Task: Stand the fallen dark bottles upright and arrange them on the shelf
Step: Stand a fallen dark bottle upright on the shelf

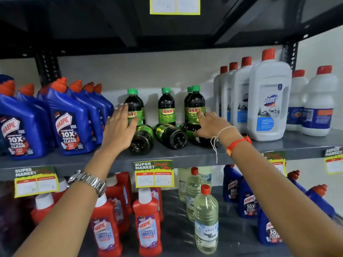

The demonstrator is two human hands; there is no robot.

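On the grey middle shelf (pixel 185 156) three dark bottles with green labels lie on their sides, bases toward me: a left one (pixel 142 140), a middle one (pixel 170 135) and a right one (pixel 193 130). Behind them stand several upright dark bottles with green caps, such as the centre one (pixel 166 106). My left hand (pixel 118 127) hovers with fingers spread over the left fallen bottle and in front of an upright one (pixel 134 106). My right hand (pixel 213 127) rests on the right fallen bottle, fingers curled around it.
Blue Harpic bottles (pixel 68 119) crowd the shelf's left side. White Domex bottles (pixel 269 101) stand at the right. Below are red Harpic cleaners (pixel 147 225), clear bottles (pixel 206 219) and more blue ones. Price tags (pixel 154 174) hang from the shelf edge. The upper shelf overhangs closely.
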